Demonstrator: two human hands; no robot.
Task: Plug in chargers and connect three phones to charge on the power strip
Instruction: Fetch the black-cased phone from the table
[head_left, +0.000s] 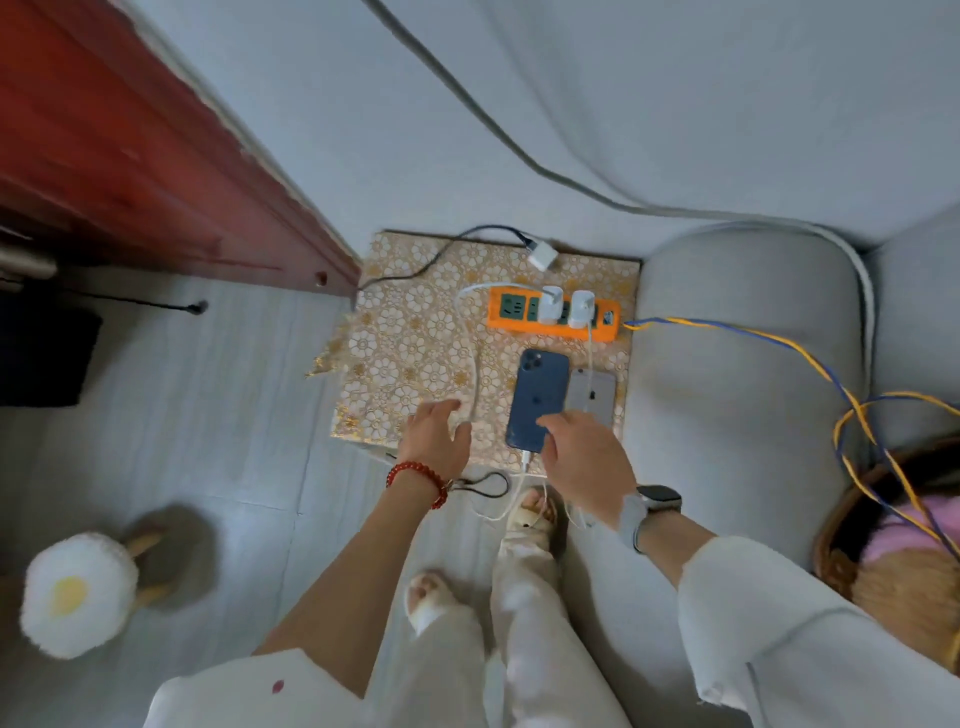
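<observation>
1. The orange power strip (553, 316) lies at the far side of the patterned surface (400, 353), with two white chargers (549, 304) standing plugged into it. A third white charger (542, 255) lies loose beyond the strip, on a dark cable (415, 270); it looks unplugged, so the task seems about two-thirds done.
2. The blue phone (537, 397) lies face down near the front edge, a white cable (470, 358) entering its near end. The grey phone (591, 391) lies just beside it on the right.
3. The right hand (584, 462) hovers over the near ends of both phones, fingers loosely spread and holding nothing that I can see. The left hand (436, 439) is wide too, fingertips resting on the surface next to the white cable.
4. Risk: slack cable hangs off the near edge around the person's feet; a snagged foot could pull a phone off.
5. Risk: a nudge from the right hand could loosen the blue phone's plug.
6. Hidden: the right hand covers the grey phone's port, so I cannot tell if it is connected. No third phone is in view.
</observation>
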